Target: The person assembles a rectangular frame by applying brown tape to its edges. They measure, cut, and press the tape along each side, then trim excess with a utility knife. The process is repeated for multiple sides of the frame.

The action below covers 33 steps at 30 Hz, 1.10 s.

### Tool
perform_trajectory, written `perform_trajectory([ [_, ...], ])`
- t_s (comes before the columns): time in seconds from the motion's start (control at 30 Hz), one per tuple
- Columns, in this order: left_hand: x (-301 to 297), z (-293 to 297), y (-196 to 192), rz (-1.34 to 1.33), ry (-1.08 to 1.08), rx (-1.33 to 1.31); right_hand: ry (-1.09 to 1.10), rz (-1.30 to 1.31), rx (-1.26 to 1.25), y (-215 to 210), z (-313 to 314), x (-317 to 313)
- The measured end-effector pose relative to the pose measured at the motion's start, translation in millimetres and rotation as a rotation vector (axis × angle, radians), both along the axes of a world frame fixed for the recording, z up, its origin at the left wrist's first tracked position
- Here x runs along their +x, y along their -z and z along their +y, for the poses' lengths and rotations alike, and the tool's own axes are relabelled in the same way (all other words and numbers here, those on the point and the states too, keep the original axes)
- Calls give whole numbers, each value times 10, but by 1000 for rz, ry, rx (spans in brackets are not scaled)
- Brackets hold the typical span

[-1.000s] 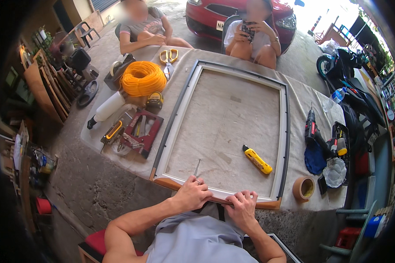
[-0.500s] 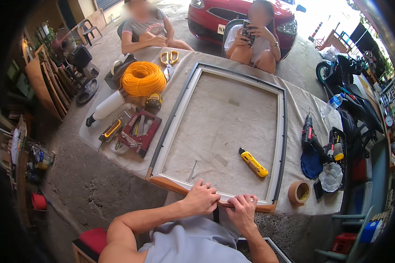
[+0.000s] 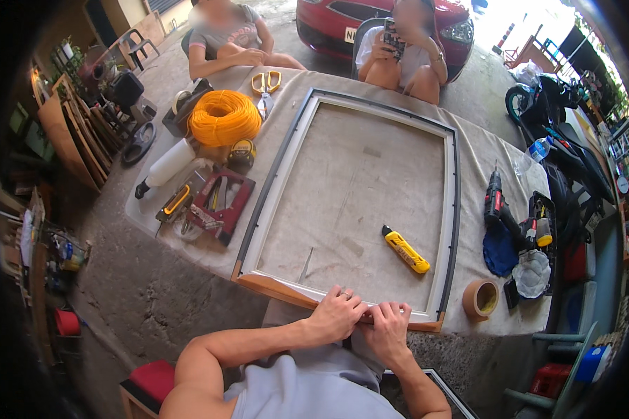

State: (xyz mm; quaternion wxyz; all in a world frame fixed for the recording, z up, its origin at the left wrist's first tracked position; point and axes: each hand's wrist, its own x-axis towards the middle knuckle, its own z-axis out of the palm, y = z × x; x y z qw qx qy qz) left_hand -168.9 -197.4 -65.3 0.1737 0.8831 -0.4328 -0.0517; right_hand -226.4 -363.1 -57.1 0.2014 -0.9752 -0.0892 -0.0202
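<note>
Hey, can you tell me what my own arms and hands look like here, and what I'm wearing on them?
Your left hand and right hand are bare, without gloves. What looks like a small ring sits on the left one. No watch shows on either wrist. Your top is pale grey-blue and looks sleeveless.

This looks like a garage workshop — drill (image 3: 494,197), leaning boards (image 3: 71,133), parked red car (image 3: 326,32).

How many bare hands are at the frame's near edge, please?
2: the left hand, and the right hand close beside it, both at the near edge of the frame. Neither is hidden.
</note>
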Motion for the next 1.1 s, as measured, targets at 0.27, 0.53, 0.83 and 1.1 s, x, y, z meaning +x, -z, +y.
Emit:
perform_trajectory([
  [0.27,-13,-3,1,-34,-11,-42,-39,-17,-58,-37,-73,-28],
  [0.53,69,-75,-61,-30,88,70,-66,117,-97,-68,-81,22],
  [0.83,0,-45,2,-11,25,-48,-13,17,-115,-12,-104,-18],
  [1.1,13,-110,37,-33,73,-12,-5,-44,-79,59,-191,-94],
])
